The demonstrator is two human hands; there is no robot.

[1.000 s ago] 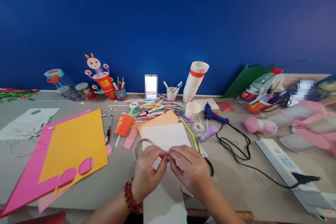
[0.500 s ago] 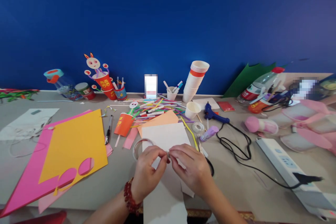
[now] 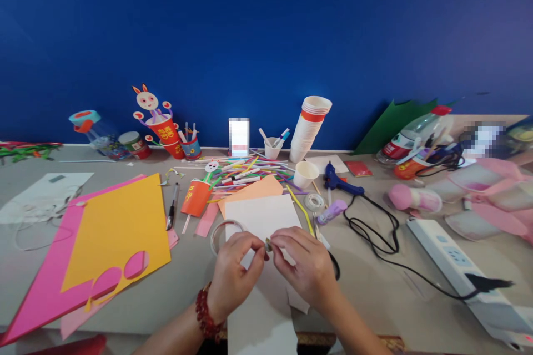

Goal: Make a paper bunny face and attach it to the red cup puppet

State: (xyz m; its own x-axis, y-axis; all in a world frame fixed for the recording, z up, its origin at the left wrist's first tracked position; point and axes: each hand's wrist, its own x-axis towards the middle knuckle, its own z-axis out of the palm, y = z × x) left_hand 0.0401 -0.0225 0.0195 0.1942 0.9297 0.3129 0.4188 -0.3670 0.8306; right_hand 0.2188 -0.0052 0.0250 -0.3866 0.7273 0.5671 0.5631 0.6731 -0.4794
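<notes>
My left hand (image 3: 238, 266) and my right hand (image 3: 306, 260) meet over white paper (image 3: 258, 316), thumbs and forefingers pinched. Between the fingertips is a small, pale grey-green piece (image 3: 268, 244); its kind is too small to tell. Both hands appear to touch it. Just behind my left hand lies a roll of clear tape (image 3: 216, 236), partly covered by the hand. Beyond the paper's far edge is a sheet of orange paper (image 3: 250, 194). Scissors, mostly hidden, lie beside my right hand, with a black handle (image 3: 335, 266) showing.
A red paper cup figure (image 3: 196, 197) stands left of the paper, with coloured sticks (image 3: 250, 169) behind. Yellow card (image 3: 125, 227) lies at left. To the right are a blue glue gun (image 3: 339, 180), its black cord, a purple glue stick (image 3: 332, 212) and a power strip (image 3: 453, 266).
My fingertips have shifted slightly apart, and more of the small piece shows between them. Everything else stays in place.
</notes>
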